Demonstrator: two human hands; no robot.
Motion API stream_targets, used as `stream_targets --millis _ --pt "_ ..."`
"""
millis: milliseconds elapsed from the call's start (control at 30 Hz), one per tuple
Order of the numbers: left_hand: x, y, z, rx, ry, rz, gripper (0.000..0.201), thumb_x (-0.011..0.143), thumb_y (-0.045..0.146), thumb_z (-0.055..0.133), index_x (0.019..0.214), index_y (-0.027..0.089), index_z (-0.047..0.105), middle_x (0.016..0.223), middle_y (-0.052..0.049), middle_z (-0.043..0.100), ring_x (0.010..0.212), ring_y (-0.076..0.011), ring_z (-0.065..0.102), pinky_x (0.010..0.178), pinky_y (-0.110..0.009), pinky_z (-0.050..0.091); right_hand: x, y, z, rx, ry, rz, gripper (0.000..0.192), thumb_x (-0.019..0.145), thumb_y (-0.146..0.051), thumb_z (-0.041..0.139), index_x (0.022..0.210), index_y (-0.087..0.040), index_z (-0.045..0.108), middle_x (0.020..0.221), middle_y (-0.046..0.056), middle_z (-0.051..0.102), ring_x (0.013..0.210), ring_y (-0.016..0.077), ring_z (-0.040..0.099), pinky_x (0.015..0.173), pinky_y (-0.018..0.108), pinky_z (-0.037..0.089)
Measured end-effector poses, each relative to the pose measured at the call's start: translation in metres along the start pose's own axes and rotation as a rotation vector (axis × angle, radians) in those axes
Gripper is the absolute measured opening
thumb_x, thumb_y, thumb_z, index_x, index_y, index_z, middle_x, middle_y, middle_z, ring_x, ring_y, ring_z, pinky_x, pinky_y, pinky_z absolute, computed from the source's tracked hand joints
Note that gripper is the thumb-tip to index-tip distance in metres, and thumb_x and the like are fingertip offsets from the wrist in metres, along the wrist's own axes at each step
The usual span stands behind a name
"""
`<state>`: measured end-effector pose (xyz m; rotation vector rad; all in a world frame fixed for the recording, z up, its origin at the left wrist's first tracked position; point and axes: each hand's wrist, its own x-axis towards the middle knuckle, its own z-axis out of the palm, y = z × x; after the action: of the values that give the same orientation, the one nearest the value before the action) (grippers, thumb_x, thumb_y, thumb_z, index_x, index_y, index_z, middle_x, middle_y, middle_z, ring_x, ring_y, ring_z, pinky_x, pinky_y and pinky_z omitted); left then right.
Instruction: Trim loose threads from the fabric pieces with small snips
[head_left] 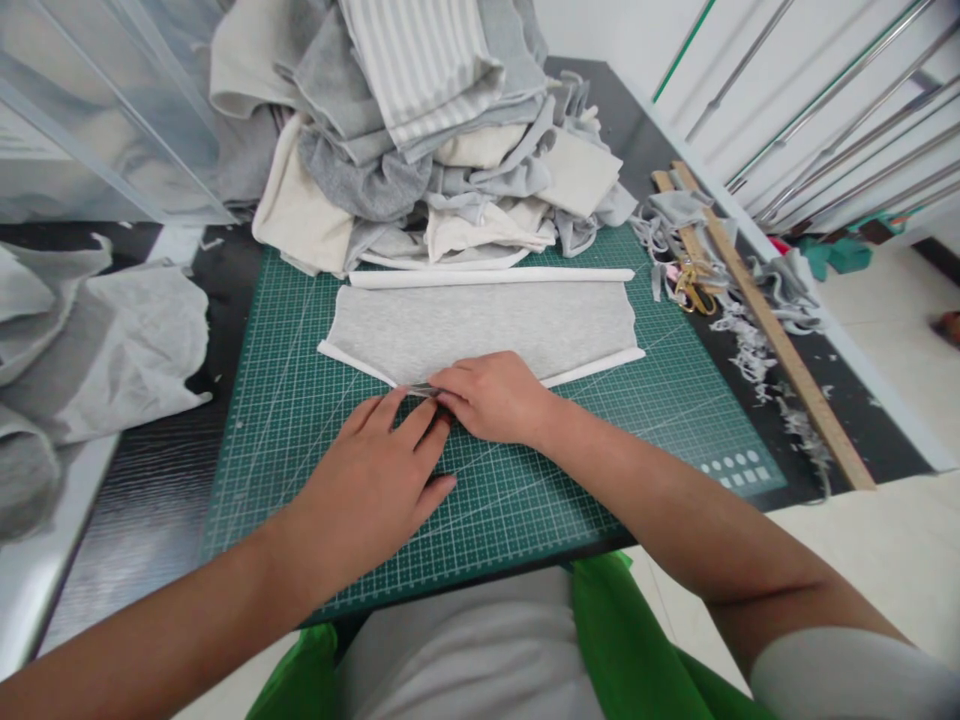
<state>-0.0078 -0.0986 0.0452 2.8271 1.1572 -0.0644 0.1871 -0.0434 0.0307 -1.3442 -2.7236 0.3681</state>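
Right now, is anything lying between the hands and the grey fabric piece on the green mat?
Nothing visible. The right hand and the left hand are already at the near edge of the grey fabric piece, fingertips meeting on its white-trimmed point. The cutting mat around them carries nothing else.

The right hand [491,397] covers the middle of the grey fabric piece's [480,325] near edge; what its fingertips pinch there is too small to tell. The fabric heap [420,130] runs off the frame's top edge, and the grey cloth [90,340] off the left edge.
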Motion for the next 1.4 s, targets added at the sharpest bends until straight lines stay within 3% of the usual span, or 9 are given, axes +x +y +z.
stream_targets --millis 300,767,1200,1400 --pt "-0.002 0.003 0.001 0.03 -0.016 -0.001 0.055 0.097 0.042 0.055 0.142 0.01 0.056 0.144 -0.017 0.055 0.133 -0.0432 0.046 0.111 -0.058 0.041 -0.001 0.001 0.0 -0.001 0.03 -0.015 0.028 0.101 -0.031 0.045 0.109 -0.02 0.069 0.097 0.005 0.075 0.085 0.0197 0.067 0.066 0.031 0.035" --pt "-0.001 0.004 -0.001 0.015 -0.027 -0.017 0.056 0.096 0.043 0.057 0.143 0.011 0.056 0.145 -0.016 0.055 0.133 -0.0435 0.048 0.11 -0.058 0.044 0.002 0.015 -0.001 0.143 0.017 -0.067 0.028 0.098 -0.028 0.055 0.12 -0.02 0.07 0.112 0.006 0.077 0.101 0.0208 0.069 0.086 0.032 0.046" --pt "0.0 0.003 -0.001 -0.007 -0.012 -0.019 0.055 0.096 0.043 0.058 0.141 0.012 0.057 0.146 -0.015 0.055 0.133 -0.0433 0.049 0.11 -0.059 0.044 0.01 0.012 -0.006 0.106 -0.016 -0.076 0.03 0.098 -0.028 0.054 0.122 -0.018 0.069 0.115 0.008 0.077 0.104 0.0232 0.07 0.087 0.034 0.048" --pt "0.0 0.003 0.0 0.002 -0.001 -0.019 0.056 0.095 0.043 0.059 0.141 0.011 0.057 0.144 -0.015 0.057 0.132 -0.0436 0.05 0.108 -0.058 0.046 0.008 0.017 0.002 0.165 0.028 -0.074 0.031 0.097 -0.029 0.055 0.123 -0.019 0.069 0.113 0.006 0.078 0.101 0.0215 0.071 0.087 0.033 0.047"
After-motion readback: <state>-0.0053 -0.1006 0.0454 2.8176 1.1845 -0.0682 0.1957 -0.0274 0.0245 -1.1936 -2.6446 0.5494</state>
